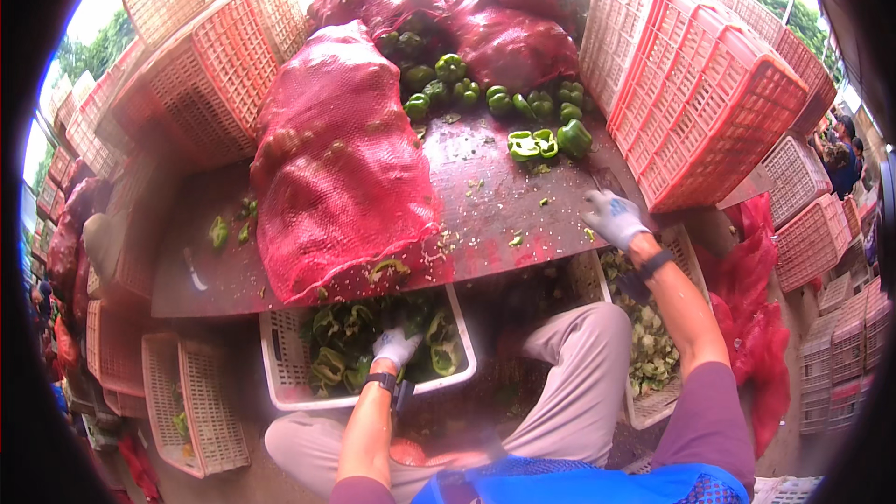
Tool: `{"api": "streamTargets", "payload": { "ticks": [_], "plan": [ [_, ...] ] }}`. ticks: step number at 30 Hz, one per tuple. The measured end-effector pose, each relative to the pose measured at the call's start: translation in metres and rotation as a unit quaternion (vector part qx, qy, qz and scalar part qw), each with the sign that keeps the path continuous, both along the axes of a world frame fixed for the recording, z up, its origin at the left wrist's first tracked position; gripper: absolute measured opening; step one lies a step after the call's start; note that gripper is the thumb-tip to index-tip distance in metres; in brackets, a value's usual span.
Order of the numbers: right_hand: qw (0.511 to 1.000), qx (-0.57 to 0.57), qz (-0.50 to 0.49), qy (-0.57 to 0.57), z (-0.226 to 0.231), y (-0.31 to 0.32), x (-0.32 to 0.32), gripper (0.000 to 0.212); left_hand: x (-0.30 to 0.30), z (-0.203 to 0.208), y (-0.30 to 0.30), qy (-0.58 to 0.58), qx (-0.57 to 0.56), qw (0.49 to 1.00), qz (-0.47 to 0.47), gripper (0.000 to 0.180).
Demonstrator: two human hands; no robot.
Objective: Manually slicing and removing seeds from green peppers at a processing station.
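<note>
My left hand (397, 347), in a white glove, reaches down into a white-rimmed basket (462, 317) of cut green bell peppers (329, 366). Its fingers are partly hidden among the pieces, and whether they grip one cannot be made out. Over the right front edge of the table (485, 196), my gloved right hand (616, 217) is closed on what looks like a small knife (596, 184), its thin blade pointing away. Beyond that hand lie an opened bell pepper (532, 145) and a whole bell pepper (574, 138).
A full red mesh sack (341, 159) covers the table's left part; more sacks (513, 42) and loose peppers stand behind. Pink crates (695, 93) rise at the right, others (219, 65) at the left. A crate of pale pepper scraps (653, 345) sits below my right arm.
</note>
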State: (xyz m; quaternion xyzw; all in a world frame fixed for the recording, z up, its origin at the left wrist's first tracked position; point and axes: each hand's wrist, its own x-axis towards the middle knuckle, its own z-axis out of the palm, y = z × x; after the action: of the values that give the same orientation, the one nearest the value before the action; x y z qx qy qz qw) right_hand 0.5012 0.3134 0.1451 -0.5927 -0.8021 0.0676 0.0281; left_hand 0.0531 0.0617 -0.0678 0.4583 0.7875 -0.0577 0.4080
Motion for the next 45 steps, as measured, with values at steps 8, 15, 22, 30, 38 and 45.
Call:
{"api": "streamTargets", "payload": {
  "ticks": [8,15,22,30,38,45],
  "plan": [
    [0.99,0.071,-0.119,-0.038,-0.032,0.168,-0.145,0.045,-0.014,-0.008,0.005,0.089,-0.06,0.988,-0.108,0.071],
    [0.985,-0.076,-0.15,-0.04,-0.054,0.218,-0.148,0.046,-0.008,-0.012,0.013,0.087,-0.07,0.986,-0.12,0.076],
    [0.999,-0.015,-0.015,0.026,-0.034,0.103,-0.16,0.056,0.036,0.057,0.003,0.086,0.14,0.985,-0.053,0.078],
    [0.953,-0.063,0.226,0.194,-0.008,-0.108,-0.2,0.043,0.106,0.148,0.029,-0.497,0.4,0.731,0.241,0.061],
    [0.918,-0.086,0.239,0.306,-0.015,-0.161,-0.211,0.033,0.085,0.178,-0.012,-0.442,0.427,0.749,0.245,0.054],
    [0.608,-0.446,0.067,0.653,-0.023,-0.176,-0.209,0.019,0.085,0.169,-0.028,-0.628,0.396,0.603,0.293,0.045]
  ]
}}
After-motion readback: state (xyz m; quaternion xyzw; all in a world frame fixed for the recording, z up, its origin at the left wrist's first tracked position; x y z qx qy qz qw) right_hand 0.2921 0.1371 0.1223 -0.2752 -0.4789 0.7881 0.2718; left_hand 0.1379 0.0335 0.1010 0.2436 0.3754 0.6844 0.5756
